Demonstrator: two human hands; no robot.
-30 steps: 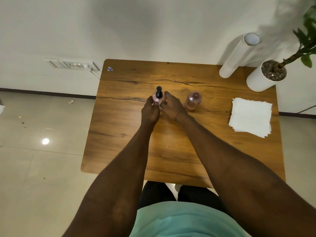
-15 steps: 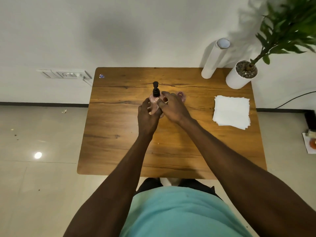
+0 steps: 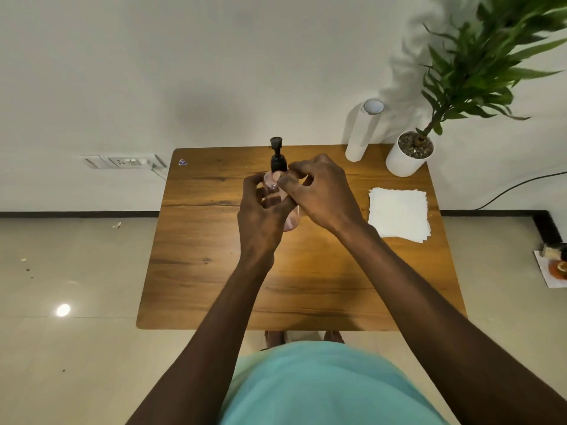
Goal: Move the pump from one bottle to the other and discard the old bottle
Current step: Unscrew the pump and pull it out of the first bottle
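Note:
A clear pinkish bottle (image 3: 291, 221) with a black pump (image 3: 278, 159) on top is held upright above the wooden table (image 3: 214, 271). My left hand (image 3: 260, 220) wraps around the bottle's body from the left. My right hand (image 3: 322, 191) comes in from the right, its thumb and fingertips pinched at the pump's collar, just under the black head. The second bottle is hidden, probably behind my right hand.
A stack of white napkins (image 3: 398, 213) lies at the table's right side. A white roll (image 3: 362, 133) and a potted plant (image 3: 408, 157) stand at the back right corner. A wall socket (image 3: 122, 162) is to the left. Small items (image 3: 555, 265) sit on the floor at right.
Both hands have raised the pump bottle off the table and drawn it nearer to me. The view has pulled back, and the second bottle has gone out of sight behind my right hand.

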